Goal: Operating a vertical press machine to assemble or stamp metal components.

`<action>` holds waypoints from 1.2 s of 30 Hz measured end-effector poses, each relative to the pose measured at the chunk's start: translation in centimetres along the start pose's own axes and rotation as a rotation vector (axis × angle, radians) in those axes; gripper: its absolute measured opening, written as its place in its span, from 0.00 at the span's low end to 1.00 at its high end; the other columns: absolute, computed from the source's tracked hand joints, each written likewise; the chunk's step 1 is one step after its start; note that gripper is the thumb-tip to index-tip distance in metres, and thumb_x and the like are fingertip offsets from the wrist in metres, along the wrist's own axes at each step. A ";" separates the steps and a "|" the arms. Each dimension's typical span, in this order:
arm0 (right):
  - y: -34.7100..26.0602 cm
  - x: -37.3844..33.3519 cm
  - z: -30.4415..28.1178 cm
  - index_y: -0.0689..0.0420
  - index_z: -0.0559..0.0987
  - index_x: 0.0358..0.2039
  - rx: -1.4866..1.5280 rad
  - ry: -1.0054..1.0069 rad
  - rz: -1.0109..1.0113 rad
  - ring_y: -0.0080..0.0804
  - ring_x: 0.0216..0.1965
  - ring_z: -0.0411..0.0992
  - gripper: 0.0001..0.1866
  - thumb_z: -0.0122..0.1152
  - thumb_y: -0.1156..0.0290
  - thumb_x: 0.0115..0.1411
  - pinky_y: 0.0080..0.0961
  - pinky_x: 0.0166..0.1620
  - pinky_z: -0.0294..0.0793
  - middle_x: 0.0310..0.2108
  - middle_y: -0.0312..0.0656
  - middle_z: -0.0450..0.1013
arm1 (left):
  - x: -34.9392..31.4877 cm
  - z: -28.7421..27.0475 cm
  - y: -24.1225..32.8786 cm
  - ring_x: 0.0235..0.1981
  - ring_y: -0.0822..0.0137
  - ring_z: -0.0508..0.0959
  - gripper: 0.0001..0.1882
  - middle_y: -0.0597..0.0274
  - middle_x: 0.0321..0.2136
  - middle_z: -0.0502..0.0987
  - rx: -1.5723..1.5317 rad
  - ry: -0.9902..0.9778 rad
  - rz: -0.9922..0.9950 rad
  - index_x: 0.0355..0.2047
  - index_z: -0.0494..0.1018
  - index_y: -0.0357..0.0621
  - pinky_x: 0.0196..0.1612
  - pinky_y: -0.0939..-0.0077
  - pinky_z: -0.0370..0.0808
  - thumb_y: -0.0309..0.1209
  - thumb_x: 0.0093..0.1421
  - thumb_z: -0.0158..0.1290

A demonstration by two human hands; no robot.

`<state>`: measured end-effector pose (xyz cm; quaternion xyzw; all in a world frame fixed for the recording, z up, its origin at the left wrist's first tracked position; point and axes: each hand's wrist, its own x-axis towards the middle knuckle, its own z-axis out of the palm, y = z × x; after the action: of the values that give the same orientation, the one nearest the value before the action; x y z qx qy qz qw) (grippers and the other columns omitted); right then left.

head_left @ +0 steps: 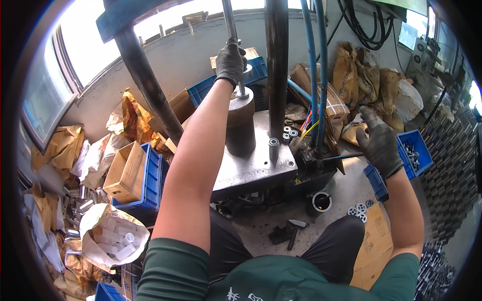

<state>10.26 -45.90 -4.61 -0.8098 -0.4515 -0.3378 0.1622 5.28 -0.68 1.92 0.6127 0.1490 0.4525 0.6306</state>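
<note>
Up here, the fingers of my gloved left hand (231, 62) are clamped around the lower end of a steel rod (229, 19), which slants up out of my grip; what else sits inside the fist I can't tell. Just below those fingers, a round metal disc (247, 69) shows beside my wrist, and under it a shiny pin (242, 89) stands on top of a thick dark cylinder (240, 125). That cylinder stands upright on the metal surface (260, 134) below my left fingers. To their right rises a dark column (277, 60), and lower down on that side a small grey sleeve (273, 149) stands on end, with a few bearings (289, 134) near it.

My gloved right hand (380, 144) is off the surface, its fingers spread apart in the air. A thin bar (344, 157) lies just left of them, and a blue bin (426, 156) of metal parts sits to their right.
</note>
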 end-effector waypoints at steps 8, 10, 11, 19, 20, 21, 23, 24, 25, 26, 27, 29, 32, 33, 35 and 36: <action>-4.1 -15.9 -5.0 0.54 0.87 0.41 0.097 -1.050 -0.077 0.55 0.41 0.82 0.16 0.61 0.58 0.62 0.50 0.46 0.80 0.35 0.51 0.83 | 0.2 -0.2 0.1 0.15 0.68 0.74 0.34 0.61 0.16 0.72 0.029 -0.005 -0.043 0.31 0.77 0.39 0.21 0.65 0.74 0.59 0.75 0.43; -4.4 -16.7 -5.2 0.56 0.87 0.40 0.131 -1.101 0.014 0.55 0.42 0.82 0.16 0.62 0.58 0.61 0.51 0.47 0.80 0.37 0.52 0.83 | 0.2 -0.2 0.0 0.16 0.65 0.76 0.35 0.58 0.16 0.74 0.043 -0.006 -0.038 0.31 0.78 0.36 0.23 0.67 0.73 0.58 0.75 0.42; -4.5 -16.6 -5.3 0.56 0.86 0.38 0.151 -1.061 0.041 0.55 0.42 0.82 0.16 0.62 0.58 0.61 0.51 0.47 0.80 0.37 0.52 0.83 | 0.2 -0.3 0.0 0.16 0.65 0.76 0.35 0.58 0.16 0.74 0.061 -0.007 -0.020 0.31 0.78 0.36 0.23 0.68 0.73 0.58 0.75 0.42; -3.4 -15.1 -5.8 0.58 0.88 0.47 0.339 -0.854 0.185 0.57 0.43 0.82 0.20 0.61 0.59 0.62 0.51 0.50 0.80 0.39 0.55 0.83 | 0.2 0.1 -0.4 0.10 0.72 0.68 0.34 0.66 0.13 0.68 -0.021 -0.005 0.048 0.26 0.75 0.40 0.14 0.73 0.65 0.59 0.75 0.47; -3.3 -15.3 -5.6 0.58 0.88 0.48 0.334 -0.879 0.117 0.57 0.43 0.82 0.20 0.61 0.59 0.62 0.51 0.50 0.80 0.40 0.55 0.83 | 0.1 0.0 -0.4 0.10 0.72 0.68 0.34 0.66 0.13 0.68 -0.013 -0.001 0.053 0.26 0.75 0.40 0.14 0.73 0.65 0.59 0.75 0.47; -3.1 -15.5 -5.5 0.58 0.87 0.50 0.307 -0.914 0.059 0.57 0.43 0.82 0.21 0.61 0.59 0.62 0.50 0.50 0.81 0.40 0.56 0.83 | 0.1 0.0 -0.4 0.10 0.72 0.68 0.34 0.66 0.13 0.68 -0.006 0.003 0.058 0.26 0.75 0.40 0.14 0.73 0.65 0.59 0.75 0.47; -3.1 -15.9 -5.2 0.59 0.87 0.48 0.306 -0.979 0.034 0.57 0.44 0.82 0.21 0.61 0.60 0.63 0.50 0.51 0.80 0.40 0.56 0.83 | 0.1 -0.1 -0.3 0.12 0.70 0.71 0.34 0.63 0.14 0.70 0.027 0.004 0.051 0.27 0.76 0.39 0.17 0.71 0.67 0.59 0.75 0.45; -3.0 -16.0 -5.2 0.60 0.87 0.48 0.289 -1.037 0.028 0.57 0.44 0.82 0.20 0.61 0.60 0.63 0.50 0.51 0.80 0.40 0.56 0.83 | 0.1 -0.2 -0.3 0.14 0.68 0.73 0.35 0.61 0.15 0.72 0.053 0.001 0.038 0.29 0.77 0.38 0.19 0.69 0.70 0.59 0.76 0.43; -2.9 -16.0 -5.3 0.60 0.87 0.48 0.322 -0.968 0.069 0.57 0.44 0.82 0.20 0.60 0.60 0.63 0.50 0.51 0.80 0.40 0.56 0.83 | 0.2 -0.2 -0.2 0.15 0.66 0.76 0.36 0.59 0.16 0.73 0.077 0.002 0.023 0.30 0.78 0.36 0.22 0.67 0.72 0.59 0.76 0.42; -2.9 -16.0 -5.4 0.60 0.87 0.48 0.350 -0.921 0.110 0.57 0.44 0.82 0.19 0.60 0.60 0.64 0.50 0.51 0.80 0.40 0.56 0.83 | 0.2 -0.2 -0.2 0.15 0.65 0.76 0.36 0.59 0.16 0.73 0.090 -0.003 0.031 0.30 0.78 0.37 0.22 0.67 0.72 0.59 0.76 0.41; -2.9 -15.9 -5.5 0.60 0.87 0.47 0.371 -0.853 0.148 0.57 0.44 0.82 0.19 0.60 0.61 0.64 0.50 0.51 0.80 0.40 0.56 0.83 | 0.2 -0.3 -0.1 0.15 0.65 0.76 0.35 0.59 0.16 0.73 0.102 -0.005 0.036 0.30 0.77 0.37 0.22 0.67 0.73 0.58 0.76 0.41; -3.0 -15.8 -5.6 0.59 0.87 0.48 0.348 -0.846 0.126 0.57 0.43 0.82 0.18 0.60 0.61 0.65 0.50 0.51 0.80 0.39 0.56 0.83 | 0.1 -0.3 -0.2 0.16 0.65 0.76 0.35 0.59 0.16 0.74 0.108 -0.012 0.040 0.30 0.77 0.37 0.22 0.66 0.73 0.58 0.76 0.41; -3.1 -15.6 -5.6 0.58 0.86 0.48 0.278 -0.969 0.026 0.56 0.44 0.82 0.17 0.60 0.63 0.65 0.50 0.51 0.80 0.40 0.56 0.83 | 0.0 -0.3 -0.3 0.16 0.65 0.76 0.35 0.59 0.16 0.74 0.099 -0.020 0.044 0.31 0.78 0.37 0.22 0.66 0.73 0.58 0.77 0.40; -3.1 -15.6 -5.6 0.58 0.86 0.48 0.257 -1.035 -0.022 0.56 0.44 0.82 0.17 0.60 0.63 0.65 0.49 0.51 0.80 0.40 0.55 0.83 | 0.0 -0.3 -0.3 0.16 0.65 0.76 0.35 0.59 0.16 0.74 0.106 -0.020 0.045 0.31 0.78 0.37 0.23 0.66 0.74 0.58 0.77 0.40; -3.0 -15.6 -5.6 0.58 0.86 0.48 0.344 -0.948 0.088 0.55 0.46 0.81 0.17 0.60 0.63 0.65 0.49 0.53 0.79 0.41 0.55 0.83 | 0.0 -0.3 -0.3 0.16 0.65 0.77 0.35 0.59 0.16 0.74 0.111 -0.015 0.045 0.31 0.78 0.37 0.23 0.66 0.74 0.58 0.77 0.40; -3.0 -15.7 -5.7 0.58 0.86 0.47 0.390 -0.874 0.139 0.54 0.47 0.81 0.17 0.59 0.63 0.65 0.49 0.53 0.79 0.41 0.54 0.83 | 0.0 -0.3 -0.2 0.16 0.65 0.77 0.35 0.59 0.16 0.74 0.110 -0.010 0.044 0.31 0.78 0.37 0.23 0.66 0.74 0.58 0.77 0.40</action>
<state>-0.23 -57.23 -11.52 -0.8585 -0.4773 0.1369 0.1283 5.14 -0.47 1.63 0.6518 0.1568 0.4543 0.5866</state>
